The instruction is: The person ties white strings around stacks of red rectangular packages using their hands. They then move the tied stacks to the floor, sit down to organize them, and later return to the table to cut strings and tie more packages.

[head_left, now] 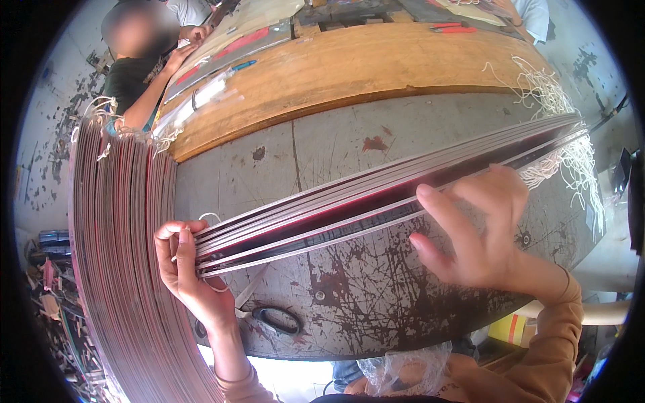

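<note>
Several thin flat boards point(316, 215) with pale edges stand on edge in a fanned bundle, slanting across the grey worktable. My left hand point(191, 269) pinches their left ends together, its thumb on the near side. A small loop of white string shows by those fingers. My right hand point(480, 225) is over the nearest boards, thumb and fingers apart, fingertips at their upper edges. Between the middle boards a dark gap with a red face shows. White strings point(574, 168) hang in a tangle at the right ends. Below the bundle lie black-handled scissors point(277, 320), partly hidden by my left wrist.
A tall row of similar boards point(124, 248) stands packed on the left. Beyond the scratched grey table point(376, 302) is a raised wooden table point(322, 84) with a blue pen point(243, 65) and a red-handled tool point(453, 29). Another person point(138, 74) works at the far left.
</note>
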Motion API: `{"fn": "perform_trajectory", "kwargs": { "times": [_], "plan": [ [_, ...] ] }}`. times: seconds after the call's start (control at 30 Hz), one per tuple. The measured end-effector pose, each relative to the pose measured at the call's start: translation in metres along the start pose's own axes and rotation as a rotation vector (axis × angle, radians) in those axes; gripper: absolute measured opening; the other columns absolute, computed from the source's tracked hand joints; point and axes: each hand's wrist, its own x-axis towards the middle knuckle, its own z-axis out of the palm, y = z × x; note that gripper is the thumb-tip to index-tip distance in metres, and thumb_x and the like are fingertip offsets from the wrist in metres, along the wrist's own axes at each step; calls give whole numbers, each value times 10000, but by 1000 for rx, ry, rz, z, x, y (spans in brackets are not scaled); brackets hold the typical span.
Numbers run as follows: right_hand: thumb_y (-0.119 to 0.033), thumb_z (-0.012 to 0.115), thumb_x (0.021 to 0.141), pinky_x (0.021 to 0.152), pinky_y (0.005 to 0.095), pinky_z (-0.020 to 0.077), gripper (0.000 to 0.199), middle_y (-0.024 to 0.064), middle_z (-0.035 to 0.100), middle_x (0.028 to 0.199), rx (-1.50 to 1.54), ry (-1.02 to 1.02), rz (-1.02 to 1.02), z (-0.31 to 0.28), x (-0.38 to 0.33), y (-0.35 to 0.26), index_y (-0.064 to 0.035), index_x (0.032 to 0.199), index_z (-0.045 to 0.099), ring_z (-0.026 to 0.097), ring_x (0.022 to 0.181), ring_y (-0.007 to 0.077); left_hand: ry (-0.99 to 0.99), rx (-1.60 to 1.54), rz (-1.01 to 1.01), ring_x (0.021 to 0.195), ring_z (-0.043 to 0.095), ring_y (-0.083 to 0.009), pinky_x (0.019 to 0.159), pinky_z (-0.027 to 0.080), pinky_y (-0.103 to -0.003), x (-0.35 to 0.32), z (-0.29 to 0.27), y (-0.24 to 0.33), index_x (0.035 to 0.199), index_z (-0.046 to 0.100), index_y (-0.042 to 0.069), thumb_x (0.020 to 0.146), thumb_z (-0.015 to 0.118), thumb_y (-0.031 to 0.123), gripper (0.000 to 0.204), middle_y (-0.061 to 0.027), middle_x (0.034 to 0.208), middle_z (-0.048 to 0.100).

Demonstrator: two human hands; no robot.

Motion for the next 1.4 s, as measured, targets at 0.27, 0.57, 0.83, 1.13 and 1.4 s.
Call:
{"fn": "perform_trajectory", "kwargs": {
  "times": [0.27,0.57,0.83,1.13,1.4],
  "plan": [
    [-186,673,620,933,508,281,322,102,529,1079,62,-20,16,3,3,1,-112,927,612,487,989,255,37,28,9,749,577,-100,654,472,-203,-1,2,0,986,519,44,859,515,94,137,-76,811,598],
    [-173,656,637,931,522,292,378,93,539,1006,71,-12,-26,2,3,2,-59,996,625,513,919,234,55,19,3,776,586,-112,644,483,-209,-2,2,0,1025,506,42,873,508,88,159,-86,812,600],
    [-185,655,653,894,520,324,502,102,470,918,31,-123,-41,-7,10,1,-1,1108,549,479,804,220,58,16,35,810,595,-128,665,492,-218,-2,2,-2,1029,505,37,878,514,94,161,-86,818,606],
    [-192,664,645,866,520,336,432,117,477,945,106,-59,-71,0,12,5,-30,1034,569,470,860,247,64,49,27,814,594,-119,680,491,-214,-2,1,-1,1035,507,38,879,501,86,164,-82,824,611],
    [-194,667,654,864,521,323,458,123,482,957,82,-125,-57,1,9,5,-42,1063,528,456,906,258,48,42,26,821,593,-120,688,486,-219,-3,1,-1,1035,507,38,878,503,92,166,-82,825,609]
  ]
}}
